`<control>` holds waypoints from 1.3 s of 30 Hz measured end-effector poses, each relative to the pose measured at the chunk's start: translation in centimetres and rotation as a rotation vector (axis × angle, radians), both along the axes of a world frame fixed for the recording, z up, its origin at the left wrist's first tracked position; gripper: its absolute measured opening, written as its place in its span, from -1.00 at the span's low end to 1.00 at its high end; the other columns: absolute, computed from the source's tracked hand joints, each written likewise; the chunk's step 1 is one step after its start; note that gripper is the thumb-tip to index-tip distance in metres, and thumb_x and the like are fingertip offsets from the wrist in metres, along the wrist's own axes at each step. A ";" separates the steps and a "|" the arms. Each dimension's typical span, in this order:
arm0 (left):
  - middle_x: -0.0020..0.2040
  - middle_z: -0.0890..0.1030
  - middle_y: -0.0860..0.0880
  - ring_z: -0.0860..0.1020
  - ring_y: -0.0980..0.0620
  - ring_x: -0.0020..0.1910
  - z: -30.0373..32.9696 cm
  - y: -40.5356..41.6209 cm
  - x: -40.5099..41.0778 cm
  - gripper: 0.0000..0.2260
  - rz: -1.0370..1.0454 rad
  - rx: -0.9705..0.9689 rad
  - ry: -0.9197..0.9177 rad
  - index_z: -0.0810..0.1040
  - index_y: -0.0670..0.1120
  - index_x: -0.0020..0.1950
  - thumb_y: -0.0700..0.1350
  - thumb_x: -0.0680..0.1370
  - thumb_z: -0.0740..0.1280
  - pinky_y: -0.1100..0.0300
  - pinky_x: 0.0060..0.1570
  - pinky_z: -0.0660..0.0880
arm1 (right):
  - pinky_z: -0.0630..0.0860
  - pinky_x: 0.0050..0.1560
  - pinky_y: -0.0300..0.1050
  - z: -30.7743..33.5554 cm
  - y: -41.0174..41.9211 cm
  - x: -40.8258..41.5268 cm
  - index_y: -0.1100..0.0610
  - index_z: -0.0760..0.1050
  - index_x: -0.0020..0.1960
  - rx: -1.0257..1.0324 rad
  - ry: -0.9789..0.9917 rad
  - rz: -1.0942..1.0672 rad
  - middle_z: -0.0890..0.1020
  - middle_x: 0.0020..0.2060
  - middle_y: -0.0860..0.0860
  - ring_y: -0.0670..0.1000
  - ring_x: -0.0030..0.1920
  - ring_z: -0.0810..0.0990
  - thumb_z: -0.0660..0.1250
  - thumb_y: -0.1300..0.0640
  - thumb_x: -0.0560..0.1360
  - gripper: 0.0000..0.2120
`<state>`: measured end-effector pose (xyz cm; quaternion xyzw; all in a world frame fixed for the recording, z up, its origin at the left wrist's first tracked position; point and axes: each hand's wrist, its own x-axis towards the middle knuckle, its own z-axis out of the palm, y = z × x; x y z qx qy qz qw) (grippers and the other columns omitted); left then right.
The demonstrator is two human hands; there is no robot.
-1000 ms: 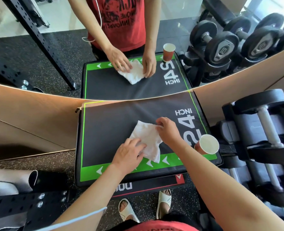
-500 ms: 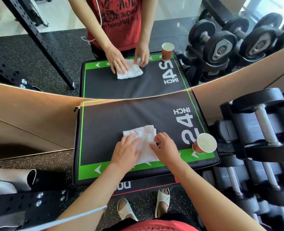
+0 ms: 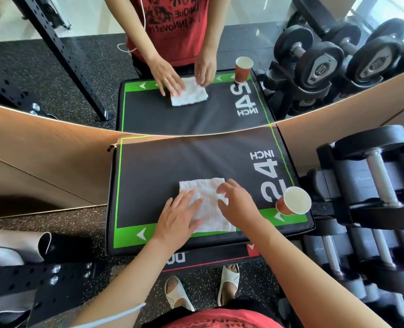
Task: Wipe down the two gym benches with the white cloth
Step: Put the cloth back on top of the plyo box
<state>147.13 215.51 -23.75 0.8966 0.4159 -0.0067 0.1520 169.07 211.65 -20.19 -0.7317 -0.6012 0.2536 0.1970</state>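
Observation:
A white cloth (image 3: 205, 200) lies spread in a rough rectangle on the near half of a black padded box (image 3: 163, 166) with green edging and "24 INCH" printed on it. My left hand (image 3: 178, 220) rests flat on the cloth's left part, fingers spread. My right hand (image 3: 237, 201) sits on the cloth's right edge, fingertips pinching the fabric. A mirror behind the box repeats the whole scene.
A red paper cup (image 3: 292, 202) stands on the box's near right corner, close to my right hand. A rack of dumbbells (image 3: 374, 185) fills the right side. A black perforated steel frame (image 3: 30, 280) sits at lower left. A wooden wall panel (image 3: 42, 162) lies to the left.
The cloth went from a crumpled bunch to a flattened rectangle. Both hands drew nearer to me, the right one sliding from the cloth's far corner to its right edge.

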 end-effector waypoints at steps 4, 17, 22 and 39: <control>0.72 0.09 0.11 0.01 0.08 0.71 -0.8 0.1 -1.5 -0.48 -0.002 -0.047 0.002 0.24 0.24 0.66 0.23 0.69 0.21 -0.15 0.62 0.13 | 0.43 0.38 0.11 -2.5 -1.2 -0.2 0.12 0.49 0.47 0.006 -0.159 0.218 0.46 0.50 0.01 0.08 0.51 0.39 0.42 0.08 0.59 -0.54; 0.70 0.18 0.09 0.08 0.06 0.70 -1.5 0.6 -3.2 -0.52 -0.059 -0.020 -0.081 0.42 0.18 0.59 0.21 0.67 0.26 -0.20 0.59 0.19 | 0.06 0.62 0.06 -4.8 -3.0 1.0 -0.03 0.28 0.63 -0.005 -0.159 0.311 0.15 0.66 -0.08 0.04 0.68 0.01 0.31 -0.13 0.67 -0.42; 0.71 0.17 0.10 0.07 0.08 0.70 -1.7 2.4 -4.7 -0.51 -0.041 0.001 -0.089 0.39 0.20 0.60 0.23 0.67 0.22 -0.24 0.58 0.19 | 0.05 0.65 0.09 -4.9 -0.6 -0.6 -0.03 0.24 0.65 -0.032 -0.165 0.316 0.11 0.67 -0.07 0.06 0.69 -0.02 0.28 -0.11 0.68 -0.41; 0.69 0.21 0.08 0.12 0.04 0.68 -0.8 15.4 -14.9 -0.52 0.089 -0.065 -0.085 0.39 0.21 0.60 0.18 0.67 0.30 -0.24 0.60 0.15 | 0.14 0.54 0.12 -3.5 15.5 -11.3 -0.01 0.31 0.62 -0.021 -0.244 0.431 0.23 0.64 -0.04 0.04 0.66 0.09 0.32 -0.07 0.66 -0.44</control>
